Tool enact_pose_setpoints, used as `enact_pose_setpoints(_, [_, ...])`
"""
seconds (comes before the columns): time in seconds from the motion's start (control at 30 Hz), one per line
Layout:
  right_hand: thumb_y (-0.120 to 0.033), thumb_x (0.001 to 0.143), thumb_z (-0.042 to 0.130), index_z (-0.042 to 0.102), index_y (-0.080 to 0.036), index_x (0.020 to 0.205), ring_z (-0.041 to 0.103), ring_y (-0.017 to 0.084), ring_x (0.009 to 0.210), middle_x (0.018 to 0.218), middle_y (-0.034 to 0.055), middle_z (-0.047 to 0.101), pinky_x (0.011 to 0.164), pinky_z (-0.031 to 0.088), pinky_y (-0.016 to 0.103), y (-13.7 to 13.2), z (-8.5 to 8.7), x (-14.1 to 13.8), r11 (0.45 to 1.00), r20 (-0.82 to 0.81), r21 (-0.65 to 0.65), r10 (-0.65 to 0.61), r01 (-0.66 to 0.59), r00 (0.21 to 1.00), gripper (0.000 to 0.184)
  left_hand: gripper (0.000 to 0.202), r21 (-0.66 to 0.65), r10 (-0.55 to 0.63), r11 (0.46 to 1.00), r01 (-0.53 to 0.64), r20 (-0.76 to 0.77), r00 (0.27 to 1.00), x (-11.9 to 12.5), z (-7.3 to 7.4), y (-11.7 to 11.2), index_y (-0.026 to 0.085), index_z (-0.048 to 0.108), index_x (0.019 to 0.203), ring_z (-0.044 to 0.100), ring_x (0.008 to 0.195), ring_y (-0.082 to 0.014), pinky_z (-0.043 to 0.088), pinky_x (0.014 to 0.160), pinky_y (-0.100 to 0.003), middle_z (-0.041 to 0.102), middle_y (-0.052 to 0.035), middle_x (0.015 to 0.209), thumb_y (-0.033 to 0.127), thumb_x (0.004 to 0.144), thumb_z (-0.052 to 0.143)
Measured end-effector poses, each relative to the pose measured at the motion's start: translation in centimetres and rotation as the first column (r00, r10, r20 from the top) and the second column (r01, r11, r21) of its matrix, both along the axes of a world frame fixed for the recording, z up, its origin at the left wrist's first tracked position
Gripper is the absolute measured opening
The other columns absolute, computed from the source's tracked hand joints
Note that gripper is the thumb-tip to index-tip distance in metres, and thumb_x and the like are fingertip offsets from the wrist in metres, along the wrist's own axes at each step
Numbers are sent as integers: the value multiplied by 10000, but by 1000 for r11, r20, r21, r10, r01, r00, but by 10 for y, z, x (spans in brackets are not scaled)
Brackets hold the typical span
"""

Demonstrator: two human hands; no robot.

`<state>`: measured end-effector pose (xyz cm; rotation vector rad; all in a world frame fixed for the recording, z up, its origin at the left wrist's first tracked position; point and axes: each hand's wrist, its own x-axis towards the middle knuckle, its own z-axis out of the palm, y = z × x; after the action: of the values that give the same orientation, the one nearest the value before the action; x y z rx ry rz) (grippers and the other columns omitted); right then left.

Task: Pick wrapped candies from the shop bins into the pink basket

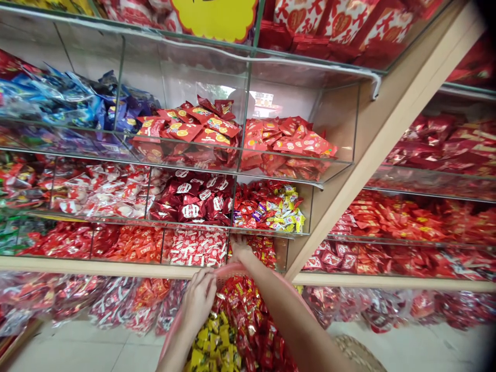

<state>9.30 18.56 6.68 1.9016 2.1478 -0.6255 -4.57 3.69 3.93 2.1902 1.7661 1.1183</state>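
Note:
A pink plastic basket (304, 299) holds wrapped candies, red ones (248, 305) at the back and right and yellow ones (217, 341) at the front left. My left hand (201, 289) grips its far left rim, fingers curled over the edge. Across the basket stretches my right arm, and my right hand (241, 250) reaches into a bottom-shelf compartment of small red wrapped candies (265, 250). Its fingers look extended and apart, though the tips are partly lost among the candies, and no candy shows in it.
Clear-fronted shelves (186, 150) hold several compartments of candies. A slanting wooden divider (387, 134) stands to the right. Below the wooden ledge (96, 266) hang bags of candies (112, 302). A woven brim-like edge (354, 354) shows at lower right.

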Motion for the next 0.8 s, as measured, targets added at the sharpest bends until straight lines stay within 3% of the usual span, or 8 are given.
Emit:
enact_pose_setpoints(0.17, [-298, 487, 818, 58, -314, 1435, 114, 379, 1352, 1516, 151, -14, 937, 359, 563, -2, 3, -10, 999, 70, -16, -39, 40, 997, 1215, 213, 7, 3, 1000, -3, 8, 1000, 0, 1, 0, 227, 622, 902, 566, 964, -184, 478, 829, -329, 621, -33, 1030, 229, 850, 415])
enact_pose_setpoints(0.37, [-286, 549, 786, 124, -273, 1435, 176, 355, 1341, 1500, 160, 123, 933, 407, 460, -7, -6, -7, 973, -31, 187, -129, 133, 991, 1107, 212, -9, 1, 1000, -1, 1, 1000, -1, -1, 0, 221, 616, 906, 557, 977, -189, 472, 832, -333, 614, -38, 1043, 233, 855, 411])
enact_pose_setpoints(0.57, [-243, 487, 828, 156, -305, 1424, 167, 369, 1342, 1506, 163, 100, 920, 394, 498, 0, -13, -10, 989, 7, 106, -103, 102, 995, 1154, 208, 3, -8, 1000, 8, 10, 1000, -1, -1, 0, 222, 616, 908, 561, 975, -184, 474, 836, -327, 613, -39, 1040, 230, 851, 416])
enact_pose_setpoints(0.67, [-204, 566, 774, 203, -307, 1411, 263, 361, 1305, 1486, 169, 178, 876, 422, 499, 1, -17, -13, 976, -10, 179, -124, 123, 992, 1025, 210, 14, -7, 1000, 7, 11, 1000, -1, 0, 0, 224, 621, 906, 566, 969, -183, 477, 830, -325, 616, -39, 1036, 228, 848, 418])
enact_pose_setpoints(0.8, [-171, 781, 543, 245, -297, 1399, 315, 324, 1276, 1446, 161, 275, 843, 448, 441, -3, -20, -11, 945, -53, 289, -143, 153, 988, 698, 215, 3, 2, 1000, -2, 1, 1000, -1, 0, 0, 225, 622, 910, 566, 975, -183, 476, 833, -327, 617, -35, 1041, 238, 851, 416])
